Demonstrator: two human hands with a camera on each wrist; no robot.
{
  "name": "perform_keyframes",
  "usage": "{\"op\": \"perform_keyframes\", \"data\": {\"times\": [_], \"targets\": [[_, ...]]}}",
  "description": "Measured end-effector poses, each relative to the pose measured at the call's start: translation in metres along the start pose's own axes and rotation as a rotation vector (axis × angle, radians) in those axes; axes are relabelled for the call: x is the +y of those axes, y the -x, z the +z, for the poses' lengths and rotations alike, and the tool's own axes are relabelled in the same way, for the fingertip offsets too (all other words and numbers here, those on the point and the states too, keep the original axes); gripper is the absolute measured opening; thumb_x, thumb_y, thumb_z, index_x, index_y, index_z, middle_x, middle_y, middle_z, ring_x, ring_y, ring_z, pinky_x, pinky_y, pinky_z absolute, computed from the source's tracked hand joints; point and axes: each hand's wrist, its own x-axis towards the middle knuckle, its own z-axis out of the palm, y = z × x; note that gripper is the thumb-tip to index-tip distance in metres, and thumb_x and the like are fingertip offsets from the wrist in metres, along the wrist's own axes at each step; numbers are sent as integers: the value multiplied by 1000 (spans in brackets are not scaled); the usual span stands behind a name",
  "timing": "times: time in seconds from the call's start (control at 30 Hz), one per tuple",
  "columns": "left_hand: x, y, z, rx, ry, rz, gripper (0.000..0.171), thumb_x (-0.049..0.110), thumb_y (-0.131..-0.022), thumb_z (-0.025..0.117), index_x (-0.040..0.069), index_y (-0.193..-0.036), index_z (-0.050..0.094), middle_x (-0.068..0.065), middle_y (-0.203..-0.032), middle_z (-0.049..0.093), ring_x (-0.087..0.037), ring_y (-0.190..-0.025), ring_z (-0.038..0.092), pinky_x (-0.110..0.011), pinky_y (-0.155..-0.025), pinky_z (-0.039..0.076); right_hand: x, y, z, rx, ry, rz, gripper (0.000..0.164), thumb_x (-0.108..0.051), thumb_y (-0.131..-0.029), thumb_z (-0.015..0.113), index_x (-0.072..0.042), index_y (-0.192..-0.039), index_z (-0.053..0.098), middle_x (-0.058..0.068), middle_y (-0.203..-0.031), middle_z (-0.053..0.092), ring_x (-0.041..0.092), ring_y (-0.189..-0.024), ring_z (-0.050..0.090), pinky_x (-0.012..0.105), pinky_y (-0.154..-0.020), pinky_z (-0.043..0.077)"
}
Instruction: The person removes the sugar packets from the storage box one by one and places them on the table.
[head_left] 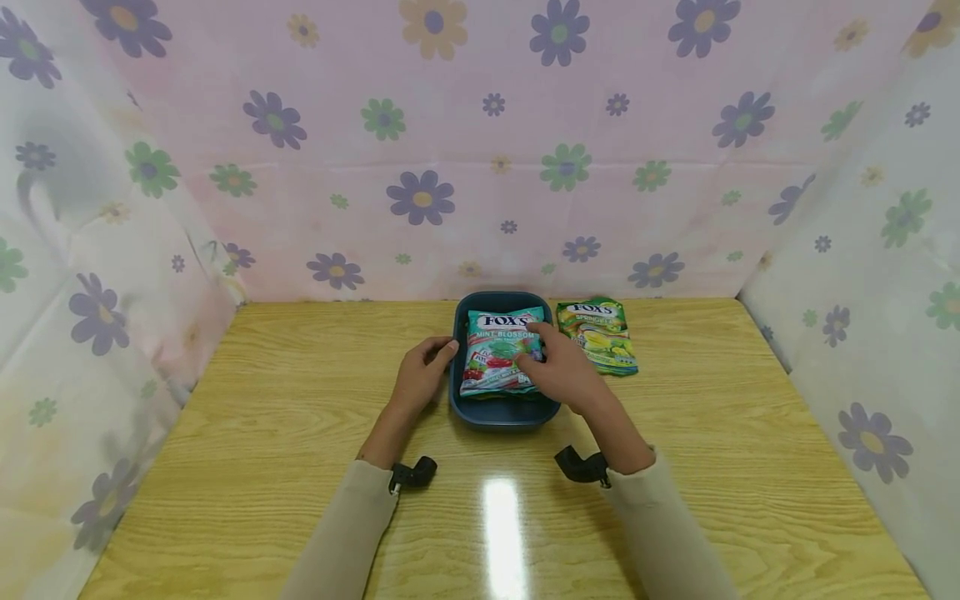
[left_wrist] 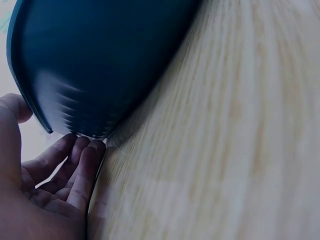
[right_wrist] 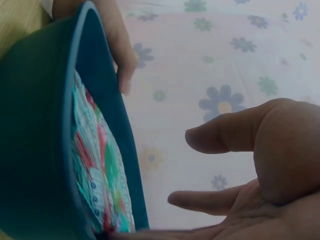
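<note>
A dark blue plastic basket [head_left: 504, 414] stands on the table, its outer wall [left_wrist: 100, 55] filling the top of the left wrist view. Inside lies a teal candy bag [head_left: 501, 350] labelled FOX'S Mint Blossom; a sliver of another package shows beneath its lower edge. My left hand [head_left: 420, 373] holds the basket's left side, thumb over the rim and fingertips against the outer wall. Above the bag's right part is my right hand [head_left: 564, 367], thumb and a finger extended and spread. Its lower fingers reach the bag [right_wrist: 107, 165] at the basket's edge; their tips are hidden.
A green and yellow FOX'S candy bag [head_left: 600, 337] lies flat just right of the basket, partly behind the right hand. Flowered cloth [head_left: 480, 192] walls the wooden table [head_left: 300, 500] at the back and both sides.
</note>
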Motion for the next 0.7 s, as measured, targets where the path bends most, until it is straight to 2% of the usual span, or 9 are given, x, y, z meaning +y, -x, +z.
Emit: {"op": "perform_keyframes", "data": {"times": [0.07, 0.17, 0.27, 0.37, 0.57, 0.7], "targets": [[0, 0, 0, -1, 2, -1, 47, 44, -107, 63, 9, -137, 69, -12, -138, 67, -29, -125, 62, -48, -110, 47, -1, -1, 3, -13, 6, 28, 67, -25, -106, 62, -4, -164, 35, 26, -135, 59, 38, -109, 62, 50, -86, 52], [0, 0, 0, -4, 5, -1, 47, 44, -107, 62, 8, -138, 68, -12, -138, 67, -29, -126, 61, -48, -111, 47, -2, -2, 8, -30, 12, 49, 71, -27, -107, 61, -3, -166, 30, 25, -158, 47, 42, -136, 55, 58, -105, 49], [1, 0, 1, -5, 9, 3, 47, 43, -107, 62, 8, -138, 68, -13, -138, 67, -29, -125, 61, -49, -110, 47, -1, -4, 11, -40, 33, 56, 75, -29, -107, 59, -1, -167, 25, 28, -164, 39, 47, -147, 43, 64, -114, 41], [1, 0, 1, -1, 10, 10, 47, 42, -107, 62, 7, -138, 68, -14, -137, 67, -30, -123, 62, -49, -108, 48, 1, -5, 13, -32, 63, 47, 77, -29, -107, 60, 0, -167, 23, 29, -162, 40, 48, -148, 41, 65, -115, 39], [1, 0, 1, 1, 4, 14, 47, 41, -107, 63, 6, -138, 68, -15, -136, 67, -30, -121, 62, -48, -107, 49, 2, -9, 16, -26, 133, 14, 77, -27, -106, 61, 8, -163, 24, 31, -153, 50, 48, -139, 52, 62, -110, 46], [0, 0, 1, 1, 4, 9, 46, 41, -107, 63, 7, -137, 68, -14, -135, 68, -29, -120, 62, -47, -106, 49, 3, -11, 18, -25, 129, 28, 80, -27, -106, 61, 10, -163, 20, 34, -154, 47, 49, -139, 51, 62, -109, 46]]}}
